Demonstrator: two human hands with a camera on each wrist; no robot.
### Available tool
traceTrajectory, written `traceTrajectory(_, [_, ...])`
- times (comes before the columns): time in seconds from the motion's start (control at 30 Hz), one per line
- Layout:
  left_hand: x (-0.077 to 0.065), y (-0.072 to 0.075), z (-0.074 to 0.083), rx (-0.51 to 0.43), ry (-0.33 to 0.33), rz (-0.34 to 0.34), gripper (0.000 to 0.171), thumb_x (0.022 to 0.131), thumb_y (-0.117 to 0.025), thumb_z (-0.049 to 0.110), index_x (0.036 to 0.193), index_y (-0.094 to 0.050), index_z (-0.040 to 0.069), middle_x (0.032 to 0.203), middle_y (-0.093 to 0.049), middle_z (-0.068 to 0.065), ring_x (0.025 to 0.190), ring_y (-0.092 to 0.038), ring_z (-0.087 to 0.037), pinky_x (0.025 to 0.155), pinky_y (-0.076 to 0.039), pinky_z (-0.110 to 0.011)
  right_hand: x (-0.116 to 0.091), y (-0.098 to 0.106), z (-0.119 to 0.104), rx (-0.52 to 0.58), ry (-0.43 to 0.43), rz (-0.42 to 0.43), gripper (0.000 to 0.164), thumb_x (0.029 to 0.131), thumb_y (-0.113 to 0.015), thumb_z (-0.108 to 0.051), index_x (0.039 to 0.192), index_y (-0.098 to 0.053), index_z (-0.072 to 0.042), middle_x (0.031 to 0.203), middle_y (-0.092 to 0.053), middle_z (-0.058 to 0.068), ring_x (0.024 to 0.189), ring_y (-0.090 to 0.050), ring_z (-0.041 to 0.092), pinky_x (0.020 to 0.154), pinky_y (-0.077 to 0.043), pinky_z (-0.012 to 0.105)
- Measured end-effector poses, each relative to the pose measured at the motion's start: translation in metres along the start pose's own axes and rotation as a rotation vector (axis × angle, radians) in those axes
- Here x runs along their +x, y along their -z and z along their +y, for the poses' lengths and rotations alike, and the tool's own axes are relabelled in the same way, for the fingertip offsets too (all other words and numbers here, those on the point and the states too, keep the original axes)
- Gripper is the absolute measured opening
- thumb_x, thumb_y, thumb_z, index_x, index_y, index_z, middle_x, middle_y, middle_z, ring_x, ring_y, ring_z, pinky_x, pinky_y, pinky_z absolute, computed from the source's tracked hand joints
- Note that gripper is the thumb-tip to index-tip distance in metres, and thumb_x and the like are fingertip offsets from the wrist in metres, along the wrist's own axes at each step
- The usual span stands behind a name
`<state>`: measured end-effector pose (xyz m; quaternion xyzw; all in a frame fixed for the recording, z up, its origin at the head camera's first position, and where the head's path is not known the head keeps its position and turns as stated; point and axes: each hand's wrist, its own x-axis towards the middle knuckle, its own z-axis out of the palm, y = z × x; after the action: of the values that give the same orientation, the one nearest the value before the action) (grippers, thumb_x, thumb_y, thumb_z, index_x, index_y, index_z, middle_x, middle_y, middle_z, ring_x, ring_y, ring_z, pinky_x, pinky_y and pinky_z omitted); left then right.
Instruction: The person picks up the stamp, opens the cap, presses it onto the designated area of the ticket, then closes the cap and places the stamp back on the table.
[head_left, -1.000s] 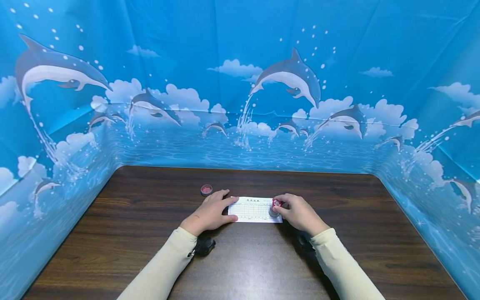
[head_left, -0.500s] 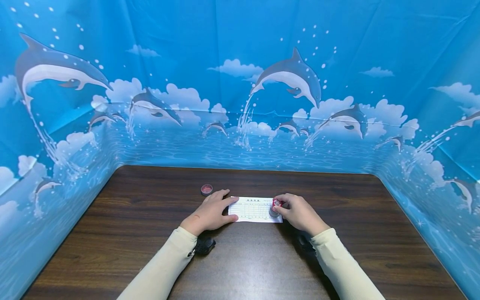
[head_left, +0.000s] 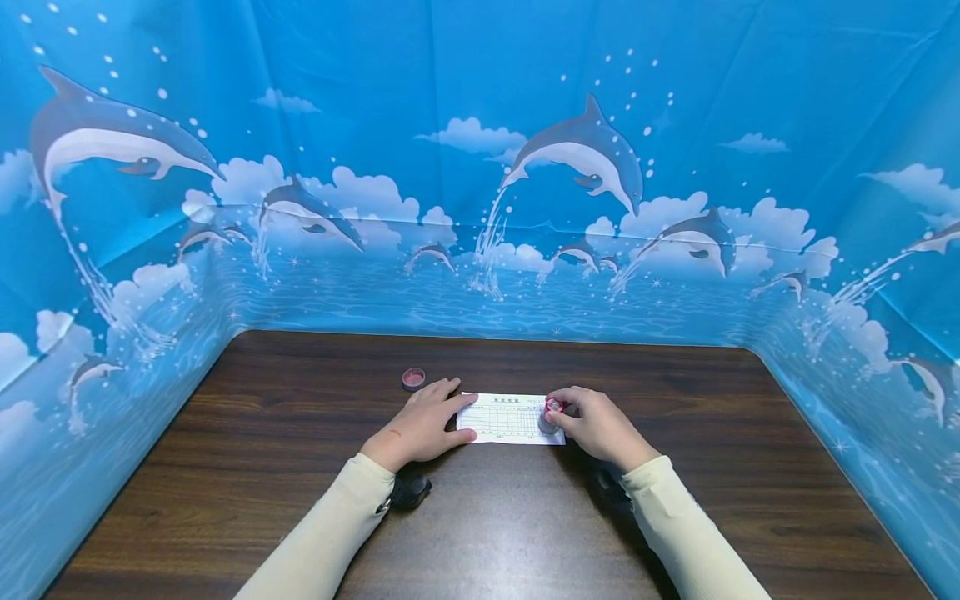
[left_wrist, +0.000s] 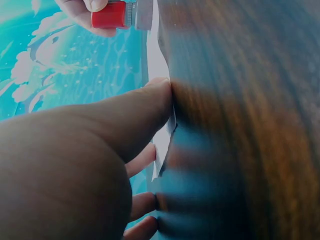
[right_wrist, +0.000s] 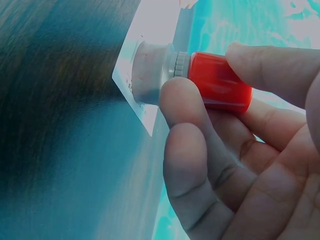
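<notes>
A printed form (head_left: 498,419), white with a ruled grid, lies flat on the dark wooden table. My left hand (head_left: 423,423) rests at its left end, with fingertips and thumb pressing the paper and the fingers spread. In my right hand (head_left: 603,427) is a stamp with a red handle (right_wrist: 220,82) and a clear, greyish round base (right_wrist: 150,72). The thumb and fingers pinch the handle. The stamp stands upright on the form's right end, its base touching the paper. What lies beneath the base is hidden.
A small round ink pad (head_left: 413,380) with a reddish inside sits just beyond my left hand. A blue curtain (head_left: 480,167) printed with dolphins surrounds the back and sides of the wooden table (head_left: 480,533).
</notes>
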<state>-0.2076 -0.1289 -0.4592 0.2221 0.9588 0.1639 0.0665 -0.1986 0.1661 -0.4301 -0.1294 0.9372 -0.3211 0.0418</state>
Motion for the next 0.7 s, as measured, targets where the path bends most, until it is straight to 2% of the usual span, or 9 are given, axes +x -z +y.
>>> traceTrajectory(0.23, [0.0, 0.0006, 0.0008, -0.002, -0.003, 0.003, 0.064, 0.1, -0.065, 0.049, 0.157, -0.048, 0.023, 0.166, -0.032, -0.018, 0.155, -0.025, -0.038, 0.123, -0.022, -0.059, -0.0006, 0.0009, -0.0011, -0.003, -0.011, -0.002, 0.028, 0.096, -0.076, -0.019, 0.122, -0.075, -0.008, 0.098, -0.068, 0.001, 0.079, -0.056, 0.016, 0.062, -0.046, 0.031])
traceTrajectory(0.43, [0.0001, 0.0013, 0.0013, 0.0, -0.006, -0.001, 0.064, 0.101, -0.065, 0.047, 0.157, -0.048, 0.023, 0.166, -0.032, -0.019, 0.155, -0.025, -0.039, 0.123, -0.022, -0.059, -0.0007, 0.0, -0.0005, -0.024, 0.013, 0.004, 0.026, 0.096, -0.076, -0.019, 0.12, -0.075, -0.009, 0.1, -0.069, 0.001, 0.08, -0.056, 0.015, 0.065, -0.047, 0.031])
traceTrajectory(0.7, [0.0002, 0.0006, 0.0017, -0.009, -0.008, -0.014, 0.064, 0.101, -0.064, 0.045, 0.158, -0.046, 0.021, 0.166, -0.03, -0.02, 0.155, -0.023, -0.04, 0.123, -0.02, -0.06, -0.0008, -0.0006, -0.0008, -0.043, -0.002, 0.001, 0.029, 0.096, -0.075, -0.02, 0.123, -0.074, -0.009, 0.104, -0.07, 0.002, 0.082, -0.057, 0.016, 0.067, -0.048, 0.031])
